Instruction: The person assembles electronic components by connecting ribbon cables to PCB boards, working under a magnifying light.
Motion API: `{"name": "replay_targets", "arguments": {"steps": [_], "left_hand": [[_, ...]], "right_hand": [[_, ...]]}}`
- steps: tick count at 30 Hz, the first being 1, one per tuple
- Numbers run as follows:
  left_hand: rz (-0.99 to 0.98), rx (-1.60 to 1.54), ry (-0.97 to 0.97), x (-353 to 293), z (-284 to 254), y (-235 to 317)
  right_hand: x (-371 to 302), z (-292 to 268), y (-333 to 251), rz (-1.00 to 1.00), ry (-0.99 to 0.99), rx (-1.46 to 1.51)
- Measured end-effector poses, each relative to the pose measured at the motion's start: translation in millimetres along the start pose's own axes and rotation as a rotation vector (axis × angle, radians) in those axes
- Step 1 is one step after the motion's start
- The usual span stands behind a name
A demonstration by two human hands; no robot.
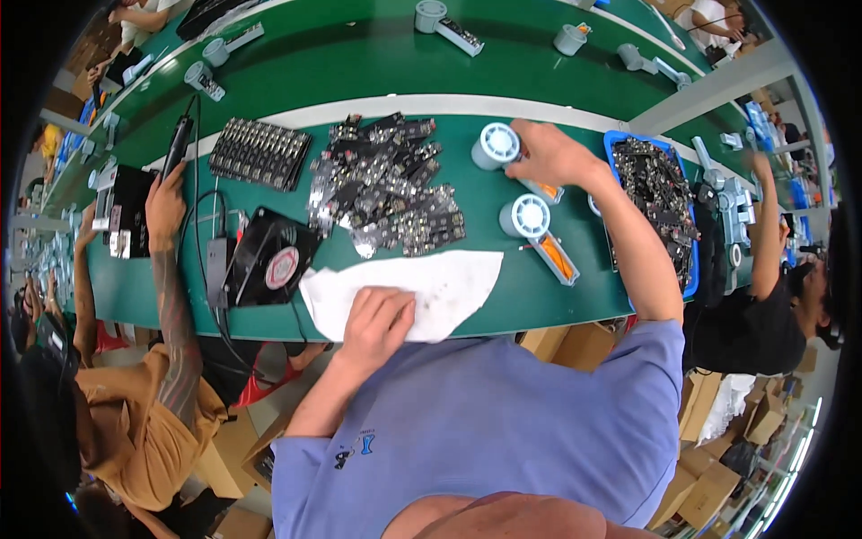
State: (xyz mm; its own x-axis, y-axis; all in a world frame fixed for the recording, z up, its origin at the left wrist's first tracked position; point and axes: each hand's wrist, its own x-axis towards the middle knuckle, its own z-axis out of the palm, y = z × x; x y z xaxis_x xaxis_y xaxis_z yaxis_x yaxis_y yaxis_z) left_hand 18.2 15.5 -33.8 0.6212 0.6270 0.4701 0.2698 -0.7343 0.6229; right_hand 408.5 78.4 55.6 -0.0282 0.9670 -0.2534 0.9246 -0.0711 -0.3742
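The left hand (377, 316) is laid flat, fingers curled loosely, on a white torn sheet of paper (449, 278) at the near edge of the green tabletop (503, 162); nothing is clasped. The right hand (549, 154) is closed round a pale grey round solder-type spool (496, 145) beyond the heap of dark circuit boards (386, 184). The paper should be kept pressed while the spool is drawn steadily, clear of the boards.

Brown cardboard boxes (575, 343) stacked under the green worktop (503, 296). More brown cartons (709, 485) lower right, others (235, 454) lower left. No screens or signs discernible.
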Motion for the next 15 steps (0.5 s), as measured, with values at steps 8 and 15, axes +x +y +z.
{"name": "replay_targets", "arguments": {"steps": [8,15], "left_hand": [[0.072,0.004,0.275,32.1,-27.5,55.2],[0.031,-0.029,-0.138,-13.5,-14.7,12.8]], "right_hand": [[-84.3,-9.3,-122.5,-0.440,0.183,0.212],[-84.2,86.1,-120.0,-0.541,0.117,0.475]]}}
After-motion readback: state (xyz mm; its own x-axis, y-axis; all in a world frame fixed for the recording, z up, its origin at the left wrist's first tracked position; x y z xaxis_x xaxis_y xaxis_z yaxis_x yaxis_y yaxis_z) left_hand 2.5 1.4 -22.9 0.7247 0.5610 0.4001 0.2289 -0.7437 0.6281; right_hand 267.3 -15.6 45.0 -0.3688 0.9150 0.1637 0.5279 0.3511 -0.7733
